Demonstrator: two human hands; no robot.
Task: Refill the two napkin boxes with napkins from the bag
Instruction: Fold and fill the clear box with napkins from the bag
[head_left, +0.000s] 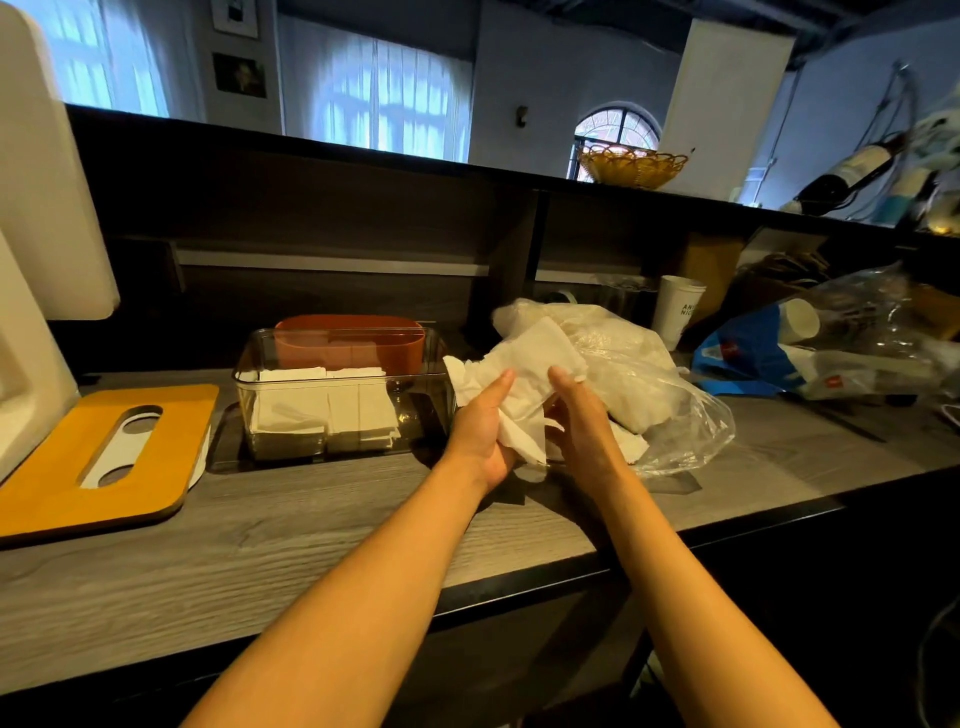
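A bunch of white napkins is held above the counter between my two hands, just in front of the clear plastic bag with more napkins inside. My left hand grips the bunch from the left, thumb on top. My right hand holds it from the right, fingers wrapped behind it. A clear napkin box stands to the left with white napkins stacked inside, lid off. Behind it stands an orange-brown box. Its inside is hidden.
A wooden lid with a slot lies at the left on the grey counter. A white paper cup and a blue-and-clear bag of cups stand at the right. A dark shelf wall rises behind.
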